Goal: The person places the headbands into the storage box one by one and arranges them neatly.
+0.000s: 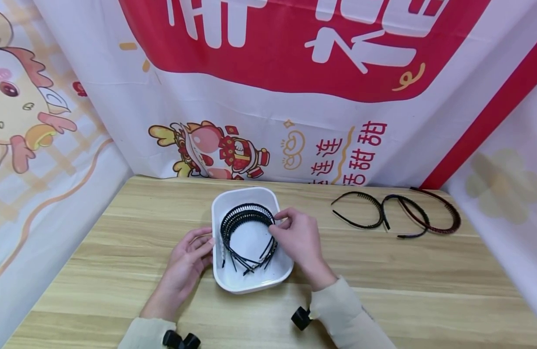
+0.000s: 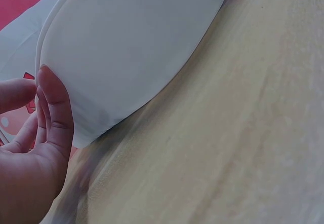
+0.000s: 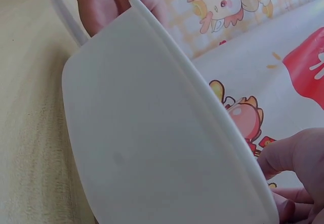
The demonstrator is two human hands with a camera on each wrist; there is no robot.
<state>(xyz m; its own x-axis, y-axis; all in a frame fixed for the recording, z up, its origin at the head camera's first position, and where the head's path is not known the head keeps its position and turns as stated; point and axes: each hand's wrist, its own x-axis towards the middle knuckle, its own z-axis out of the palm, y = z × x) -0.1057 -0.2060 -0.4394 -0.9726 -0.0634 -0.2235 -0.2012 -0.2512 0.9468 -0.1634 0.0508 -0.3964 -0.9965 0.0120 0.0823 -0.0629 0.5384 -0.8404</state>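
Observation:
A white plastic basin point(image 1: 268, 281) stands on the wooden table and holds several black headbands point(image 1: 246, 213), some with comb teeth, laid over one another in a ring. At its left side my left hand point(image 1: 187, 264) pinches the rim between thumb and fingers; the left wrist view shows this hand point(image 2: 40, 127) against the outer wall. Reaching over the right rim, my right hand point(image 1: 299, 237) pinches the right side of a black headband in the basin. The right wrist view has the basin wall point(image 3: 147, 127) hiding what those fingertips hold.
On the table's right lie three headbands apart from the basin: a thin black one point(image 1: 369, 226), a dark one point(image 1: 418, 203) and a dark reddish one point(image 1: 449, 230), the latter two overlapping. Printed cloth point(image 1: 268, 111) hangs along the table's back edge point(image 1: 185, 179) and sides.

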